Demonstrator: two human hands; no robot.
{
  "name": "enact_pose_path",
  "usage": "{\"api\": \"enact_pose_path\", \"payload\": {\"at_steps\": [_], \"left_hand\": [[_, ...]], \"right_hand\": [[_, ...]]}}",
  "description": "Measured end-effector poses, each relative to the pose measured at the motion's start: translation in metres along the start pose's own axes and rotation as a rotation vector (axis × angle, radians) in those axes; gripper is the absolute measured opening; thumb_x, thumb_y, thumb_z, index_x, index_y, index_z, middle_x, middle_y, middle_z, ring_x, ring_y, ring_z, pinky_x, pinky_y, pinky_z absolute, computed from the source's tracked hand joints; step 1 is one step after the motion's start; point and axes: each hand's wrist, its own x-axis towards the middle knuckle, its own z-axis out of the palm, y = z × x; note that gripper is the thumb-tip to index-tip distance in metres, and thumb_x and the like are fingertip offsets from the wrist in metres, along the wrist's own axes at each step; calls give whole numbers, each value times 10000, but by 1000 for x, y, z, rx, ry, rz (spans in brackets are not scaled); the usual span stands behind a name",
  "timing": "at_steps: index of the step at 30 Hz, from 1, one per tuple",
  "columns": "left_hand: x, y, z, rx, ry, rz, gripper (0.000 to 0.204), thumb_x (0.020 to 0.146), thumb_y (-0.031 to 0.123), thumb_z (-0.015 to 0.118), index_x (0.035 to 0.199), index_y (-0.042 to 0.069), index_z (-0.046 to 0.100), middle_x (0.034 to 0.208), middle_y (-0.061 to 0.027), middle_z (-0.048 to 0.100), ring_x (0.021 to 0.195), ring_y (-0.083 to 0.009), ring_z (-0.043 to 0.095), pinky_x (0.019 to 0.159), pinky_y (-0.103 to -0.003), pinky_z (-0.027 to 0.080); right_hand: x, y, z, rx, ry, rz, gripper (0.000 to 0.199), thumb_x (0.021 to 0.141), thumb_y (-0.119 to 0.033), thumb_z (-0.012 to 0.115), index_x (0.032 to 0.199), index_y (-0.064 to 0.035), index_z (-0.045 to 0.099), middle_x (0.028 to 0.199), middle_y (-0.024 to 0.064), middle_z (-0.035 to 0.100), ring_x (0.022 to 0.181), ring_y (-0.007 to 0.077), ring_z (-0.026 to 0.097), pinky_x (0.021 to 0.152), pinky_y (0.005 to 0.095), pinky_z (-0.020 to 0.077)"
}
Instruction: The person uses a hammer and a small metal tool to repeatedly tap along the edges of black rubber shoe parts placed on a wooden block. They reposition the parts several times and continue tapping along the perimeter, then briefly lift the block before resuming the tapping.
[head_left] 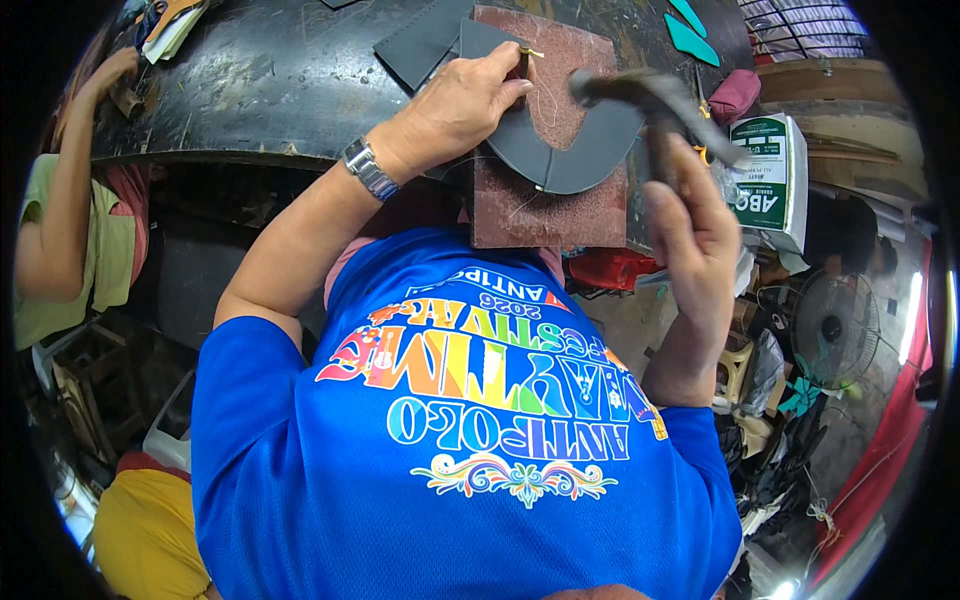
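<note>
A black U-shaped piece (572,165), leather-like, lies curved over a worn reddish-brown board (548,222). My left hand (462,108) is closed at the piece's upper left arm, with thumb and forefinger pinching its edge. A small yellowish bit (531,53) sticks out by those fingertips; I cannot make out what it is. In my right hand (692,215) is a hammer (655,90), smeared by motion, its dark head raised over the right side of the piece. The fingers wrap round its handle.
Flat dark pieces (415,48) lie on the black table (270,90) beyond my left hand. Teal cut pieces (692,40) and a pink pouch (735,95) lie far right. A white-and-green box (775,180) stands beside my right hand. Another person's arm (75,170) reaches in at left.
</note>
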Motion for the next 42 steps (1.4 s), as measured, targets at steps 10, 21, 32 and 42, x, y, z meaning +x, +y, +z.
{"api": "enact_pose_path", "payload": {"at_steps": [10, 21, 32, 42], "left_hand": [[-8, 1, -9, -233, -122, -139, 129, 1022, 104, 562, 1088, -1, 600, 974, -70, 697, 933, -143, 696, 838, -280, 571], [-10, 8, -4, 20, -53, 50, 168, 967, 131, 615, 1087, 17, 586, 909, -187, 690, 876, -345, 694, 755, -390, 551], [-17, 22, 6, 245, -23, 260, 169, 952, 82, 587, 1107, 16, 570, 938, -194, 671, 900, -379, 670, 753, -415, 555], [-10, 6, -1, -68, -63, -85, 148, 1004, 128, 587, 1090, 9, 577, 925, -138, 714, 860, -262, 732, 763, -340, 581]], "right_hand": [[-6, 34, 13, -157, -185, 97, 385, 955, -145, 648, 1310, -13, 581, 936, 168, 701, 825, 195, 677, 761, 329, 518], [-8, 4, -7, 104, 2, 36, 451, 1021, -106, 572, 1439, 36, 483, 700, -41, 498, 545, 4, 394, 475, 166, 268], [-4, -9, -4, 627, 86, -347, 448, 977, -160, 612, 1379, 19, 533, 855, 122, 659, 568, 95, 501, 461, 234, 375], [-15, -2, 0, 108, 74, 58, 484, 1020, -120, 589, 1474, -9, 463, 724, -50, 525, 551, -5, 409, 475, 157, 283]]}}
